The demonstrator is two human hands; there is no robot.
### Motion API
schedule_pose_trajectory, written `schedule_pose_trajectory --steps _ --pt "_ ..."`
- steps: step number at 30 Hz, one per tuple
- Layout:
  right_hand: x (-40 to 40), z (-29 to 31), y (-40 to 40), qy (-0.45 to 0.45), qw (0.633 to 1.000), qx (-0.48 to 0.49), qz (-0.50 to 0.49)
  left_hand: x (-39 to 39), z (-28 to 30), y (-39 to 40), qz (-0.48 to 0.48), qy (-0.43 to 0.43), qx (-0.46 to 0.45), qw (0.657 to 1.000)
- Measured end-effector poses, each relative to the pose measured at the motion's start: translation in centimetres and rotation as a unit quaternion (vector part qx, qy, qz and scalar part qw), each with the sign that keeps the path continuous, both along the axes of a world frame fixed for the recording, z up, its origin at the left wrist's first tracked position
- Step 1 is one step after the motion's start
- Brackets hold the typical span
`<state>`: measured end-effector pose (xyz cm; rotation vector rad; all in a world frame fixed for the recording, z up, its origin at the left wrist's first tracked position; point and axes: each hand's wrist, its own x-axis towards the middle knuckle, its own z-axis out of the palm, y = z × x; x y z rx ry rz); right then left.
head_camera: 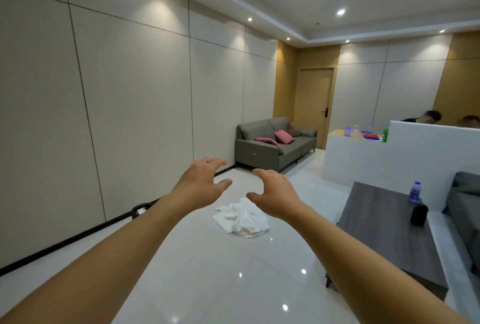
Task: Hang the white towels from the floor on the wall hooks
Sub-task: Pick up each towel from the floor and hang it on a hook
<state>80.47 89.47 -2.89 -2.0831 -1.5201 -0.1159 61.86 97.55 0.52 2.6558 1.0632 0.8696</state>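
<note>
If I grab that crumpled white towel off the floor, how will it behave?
The crumpled white towel will probably be floppy: it lies in soft folds and would drape and dangle. It looks thin, so likely light. On the glossy white tiled floor it may slide when pushed.

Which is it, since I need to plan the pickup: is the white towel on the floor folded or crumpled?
Crumpled. The white towel lies bunched on the floor, with uneven wrinkles and ragged edges; neither hand touches it.
</note>
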Motion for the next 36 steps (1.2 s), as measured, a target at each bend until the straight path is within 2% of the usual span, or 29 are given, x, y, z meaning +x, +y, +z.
schedule_pose_trajectory --steps 12,25,36 --pt "12.5 -4.1 19.8 0.019 0.999 -0.037 0.023 12.9 -3.9 20.4 0.005 0.024 -0.031 0.999" --pt "25.2 -5.7 48.0 0.038 0.996 -0.070 -0.033 25.6 -6.6 51.5 -0.022 0.028 -0.056 0.998" --pt "35.7 -13.2 67.6 0.091 0.988 -0.127 -0.024 35.9 -14.8 71.9 -0.018 0.067 -0.124 0.990"
